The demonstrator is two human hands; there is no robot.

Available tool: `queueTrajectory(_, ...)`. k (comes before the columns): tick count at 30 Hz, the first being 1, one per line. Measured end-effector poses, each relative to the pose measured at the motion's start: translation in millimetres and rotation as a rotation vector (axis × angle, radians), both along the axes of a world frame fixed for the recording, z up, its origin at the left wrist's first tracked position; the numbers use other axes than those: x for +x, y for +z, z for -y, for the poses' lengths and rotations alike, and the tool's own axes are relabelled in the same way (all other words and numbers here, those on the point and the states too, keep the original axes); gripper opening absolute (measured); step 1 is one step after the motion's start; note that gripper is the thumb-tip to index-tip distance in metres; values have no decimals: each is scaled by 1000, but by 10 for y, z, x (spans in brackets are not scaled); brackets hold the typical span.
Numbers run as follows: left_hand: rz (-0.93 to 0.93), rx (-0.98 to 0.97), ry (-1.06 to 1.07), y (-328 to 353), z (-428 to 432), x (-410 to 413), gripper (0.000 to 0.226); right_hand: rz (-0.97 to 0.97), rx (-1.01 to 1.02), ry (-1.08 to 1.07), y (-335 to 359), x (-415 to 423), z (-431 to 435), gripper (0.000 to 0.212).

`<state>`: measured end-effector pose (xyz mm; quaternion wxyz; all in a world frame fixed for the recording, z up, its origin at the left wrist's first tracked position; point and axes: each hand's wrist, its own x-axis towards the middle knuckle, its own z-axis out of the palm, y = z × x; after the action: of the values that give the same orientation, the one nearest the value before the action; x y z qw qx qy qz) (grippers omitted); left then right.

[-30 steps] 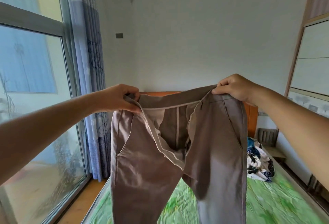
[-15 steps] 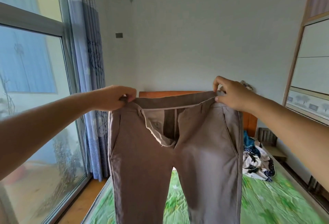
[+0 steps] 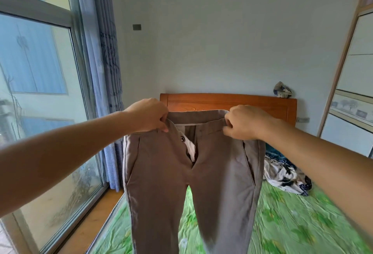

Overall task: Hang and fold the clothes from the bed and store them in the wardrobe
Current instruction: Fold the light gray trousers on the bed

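Head view: the left hand (image 3: 148,116) and right hand (image 3: 245,122) each pinch the waist of the taupe trousers (image 3: 161,173), which hang above the bed (image 3: 302,223), and with the front unfastened a slack grip could drop one side and twist the legs askew.

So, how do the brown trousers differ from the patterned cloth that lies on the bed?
The trousers are plain brown; the patterned cloth is white with dark blue. The trousers hang spread out in the air, while the patterned cloth lies crumpled on the bed. The left hand and the right hand grip the trousers at the waistband; no hand touches the patterned cloth. Neither is folded yet.
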<state>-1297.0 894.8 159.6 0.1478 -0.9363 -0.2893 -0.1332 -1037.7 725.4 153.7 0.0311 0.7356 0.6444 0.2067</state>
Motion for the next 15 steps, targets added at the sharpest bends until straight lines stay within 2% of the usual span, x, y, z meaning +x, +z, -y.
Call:
queueTrajectory(2, 27, -13, -50, -55, 10, 37, 34, -14, 32, -4, -91, 24, -38, 40)
queueTrajectory(5, -52, -137, -182, -109, 39, 40, 21, -239, 5, 57, -184, 57, -50, 25)
queueTrajectory(6, -80, -149, -203, -133, 41, 41, 26, -270, -13, 81, -199, 62, -49, 29)
queueTrajectory(8, -115, -140, -208, -175, 7, 51, 29, -297, -22, 109, -199, 55, -41, 34)
queueTrajectory(12, -122, -165, -231, -212, -31, 68, 9, -300, -3, 120, -223, 66, -53, 8)
queueTrajectory(15, -115, -158, -233, -258, -6, 61, 9, -298, 20, 100, -275, 70, -40, 16)
